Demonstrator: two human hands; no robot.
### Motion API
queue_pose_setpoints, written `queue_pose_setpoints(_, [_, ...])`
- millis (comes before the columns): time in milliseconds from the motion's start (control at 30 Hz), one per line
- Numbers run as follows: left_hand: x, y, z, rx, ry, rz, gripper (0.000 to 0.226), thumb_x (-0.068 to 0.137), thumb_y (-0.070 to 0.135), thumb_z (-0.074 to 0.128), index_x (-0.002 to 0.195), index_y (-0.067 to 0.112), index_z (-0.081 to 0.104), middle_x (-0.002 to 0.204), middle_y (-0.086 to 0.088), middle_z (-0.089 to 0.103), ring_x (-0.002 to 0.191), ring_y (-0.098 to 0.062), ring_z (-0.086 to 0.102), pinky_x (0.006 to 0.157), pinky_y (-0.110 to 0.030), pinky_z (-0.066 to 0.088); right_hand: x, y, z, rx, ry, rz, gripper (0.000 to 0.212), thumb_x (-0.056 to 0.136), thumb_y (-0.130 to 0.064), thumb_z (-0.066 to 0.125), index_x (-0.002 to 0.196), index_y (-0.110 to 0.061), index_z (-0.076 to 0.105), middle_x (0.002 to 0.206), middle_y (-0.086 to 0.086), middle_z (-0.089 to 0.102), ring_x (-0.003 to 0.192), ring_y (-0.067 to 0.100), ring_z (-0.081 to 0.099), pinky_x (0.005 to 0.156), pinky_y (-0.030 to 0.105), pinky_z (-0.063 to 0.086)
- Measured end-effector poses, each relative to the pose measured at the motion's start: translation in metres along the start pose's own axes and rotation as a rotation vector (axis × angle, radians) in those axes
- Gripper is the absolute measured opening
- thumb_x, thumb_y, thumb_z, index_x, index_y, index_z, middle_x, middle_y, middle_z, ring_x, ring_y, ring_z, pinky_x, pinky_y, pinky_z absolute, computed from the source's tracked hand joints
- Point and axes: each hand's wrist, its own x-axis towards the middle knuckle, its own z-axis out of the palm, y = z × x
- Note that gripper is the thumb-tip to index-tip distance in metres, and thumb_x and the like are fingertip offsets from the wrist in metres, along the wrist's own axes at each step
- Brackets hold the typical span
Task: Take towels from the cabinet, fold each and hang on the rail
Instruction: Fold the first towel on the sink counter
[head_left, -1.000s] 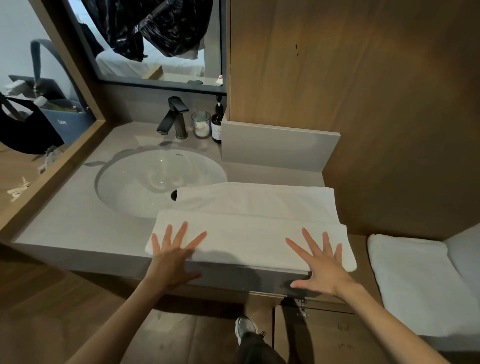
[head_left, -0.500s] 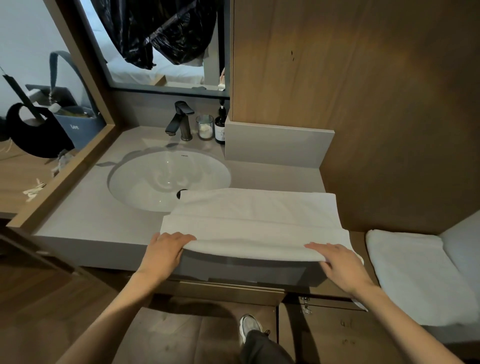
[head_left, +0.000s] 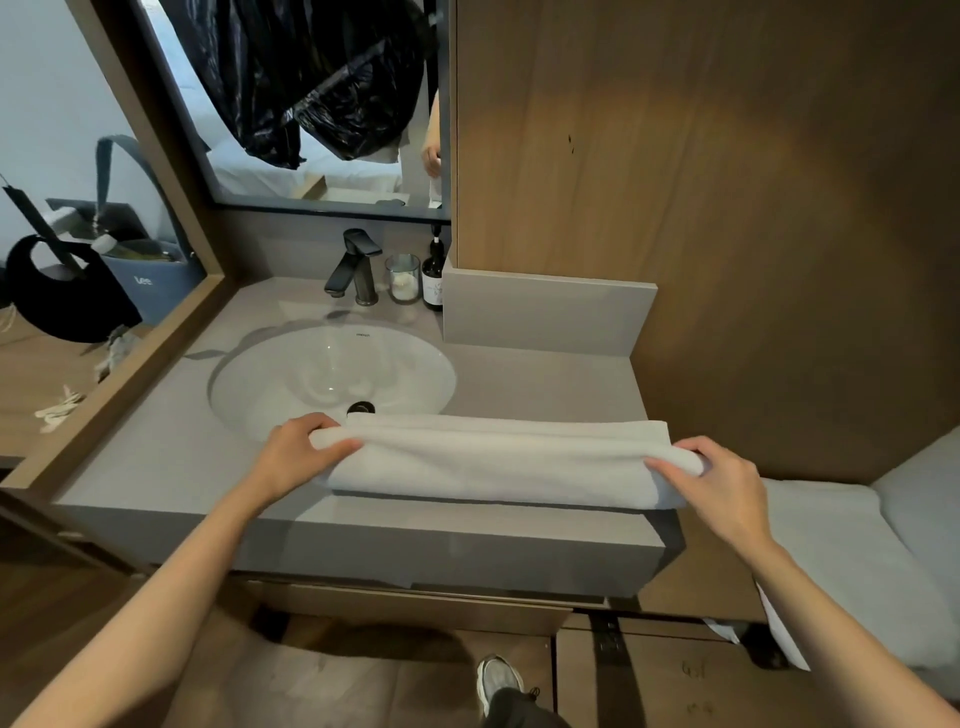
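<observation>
a white terry towel (head_left: 498, 462), folded into a long soft band, lies across the front of the smooth grey stone counter (head_left: 171, 467), its far left corner just over the rim of the oval white basin (head_left: 332, 374). the left hand (head_left: 293, 454) curls round the towel's left end, thumb on top of the plush fold. the right hand (head_left: 719, 486) grips the right end the same way, fingers wrapped over the rolled edge. behind the basin stand a dark angular faucet (head_left: 356, 265), a clear glass (head_left: 402, 278) and a dark bottle (head_left: 434, 275). wood-grain panelling (head_left: 727, 182) rises at right; another white towel (head_left: 841, 561) lies flat beside the counter.
</observation>
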Motion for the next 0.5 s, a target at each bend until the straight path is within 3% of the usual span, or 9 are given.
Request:
queue_pose_setpoints(100, [0.02,0.005,0.007,-0.071,0.053,-0.172,0.039,0.074,0.047,0.077,0.096,0.017,0.064,0.095,0.002,0.063,0.091,-0.02,0.056,0.076,-0.029,0.041,0.023,-0.005,0.007,0.106,0.044,0.088,0.028,0.076,-0.038,0.08,0.097,-0.026,0.067,0.092,-0.01,0.065,0.086,0.011,0.058,0.067,0.021,0.048])
queue_pose_setpoints(267, [0.052,0.011,0.025,-0.1,0.121,-0.288,0.051,0.076,0.047,0.075,0.11,0.012,0.06,0.104,-0.003,0.06,0.096,-0.023,0.053,0.082,-0.031,0.042,0.06,0.001,0.025,0.125,0.008,0.168,0.026,0.079,-0.033,0.078,0.101,-0.027,0.065,0.097,-0.007,0.061,0.093,0.014,0.057,0.081,0.034,0.054])
queue_pose_setpoints(400, [0.073,0.005,0.046,-0.132,0.172,-0.318,0.048,0.079,0.045,0.074,0.111,0.013,0.058,0.111,-0.011,0.063,0.103,-0.031,0.056,0.087,-0.037,0.043,0.084,0.007,0.043,0.107,-0.035,0.192,0.027,0.083,-0.031,0.075,0.106,-0.023,0.063,0.102,-0.007,0.056,0.096,0.015,0.054,0.084,0.038,0.053])
queue_pose_setpoints(500, [0.083,0.001,0.058,-0.153,0.186,-0.359,0.041,0.081,0.046,0.071,0.108,0.02,0.056,0.107,-0.008,0.063,0.099,-0.029,0.055,0.085,-0.037,0.043,0.095,0.014,0.054,0.053,-0.079,0.147,0.028,0.089,-0.026,0.069,0.114,-0.015,0.063,0.106,-0.002,0.056,0.095,0.015,0.052,0.081,0.031,0.046])
